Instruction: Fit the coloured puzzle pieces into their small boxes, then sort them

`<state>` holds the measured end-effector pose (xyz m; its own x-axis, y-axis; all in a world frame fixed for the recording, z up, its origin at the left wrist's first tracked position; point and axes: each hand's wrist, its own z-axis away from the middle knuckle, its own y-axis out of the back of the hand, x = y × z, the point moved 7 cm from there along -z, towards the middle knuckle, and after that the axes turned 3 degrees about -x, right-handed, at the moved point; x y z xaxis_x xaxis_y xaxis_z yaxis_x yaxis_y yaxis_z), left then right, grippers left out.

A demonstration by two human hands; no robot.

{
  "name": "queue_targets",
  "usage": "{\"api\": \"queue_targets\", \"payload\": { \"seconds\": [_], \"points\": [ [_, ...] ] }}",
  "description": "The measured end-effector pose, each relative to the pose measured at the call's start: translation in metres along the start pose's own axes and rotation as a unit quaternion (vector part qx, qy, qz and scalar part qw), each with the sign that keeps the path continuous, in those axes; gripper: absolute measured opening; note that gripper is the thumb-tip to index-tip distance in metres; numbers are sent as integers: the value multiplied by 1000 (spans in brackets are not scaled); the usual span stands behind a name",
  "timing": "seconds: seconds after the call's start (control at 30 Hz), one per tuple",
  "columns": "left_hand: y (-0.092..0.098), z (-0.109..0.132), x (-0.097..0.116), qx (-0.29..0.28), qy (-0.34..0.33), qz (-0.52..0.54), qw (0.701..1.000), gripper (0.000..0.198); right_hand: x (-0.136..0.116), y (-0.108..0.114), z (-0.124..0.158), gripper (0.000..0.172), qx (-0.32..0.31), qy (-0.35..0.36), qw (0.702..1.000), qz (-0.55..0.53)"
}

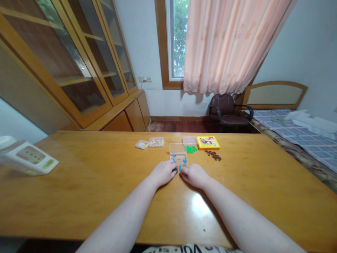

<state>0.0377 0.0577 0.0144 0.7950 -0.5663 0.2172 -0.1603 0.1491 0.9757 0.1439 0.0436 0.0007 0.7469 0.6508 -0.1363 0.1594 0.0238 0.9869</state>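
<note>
My left hand (164, 172) rests on the table just in front of a see-through plastic box (187, 162), its fingers curled together. Something small and dark shows at its fingertips; I cannot make out what it is. Opposite it, my right hand (195, 175) is closed, with fingertips pressed together near the tabletop; whatever they may hold is hidden. A small blue piece (180, 168) lies between the two hands. Inside the box are several small blue pieces (185, 160), and its hinged lid (177, 148) lies open toward the far side.
Green pieces (190, 149) and brown pieces (213, 155) lie in piles behind my right hand, near a yellow box (208, 143) and a see-through tray (189, 141). Cream pieces fill another tray (156, 142), beside a smaller container (142, 144). A white plastic container (28, 156) stands far left.
</note>
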Motion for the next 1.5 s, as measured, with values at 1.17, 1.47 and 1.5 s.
{"api": "queue_targets", "payload": {
  "seconds": [1.17,1.47,1.5],
  "points": [
    [14,4,-21,86,4,47,995,18,14,6,7,27,5,-29,993,-112],
    [9,9,-20,11,-2,15,1000,16,13,2,8,25,-7,-23,993,-113],
    [8,9,-19,5,-1,14,1000,15,14,2,8,24,-6,-25,993,-113]
  ]
}}
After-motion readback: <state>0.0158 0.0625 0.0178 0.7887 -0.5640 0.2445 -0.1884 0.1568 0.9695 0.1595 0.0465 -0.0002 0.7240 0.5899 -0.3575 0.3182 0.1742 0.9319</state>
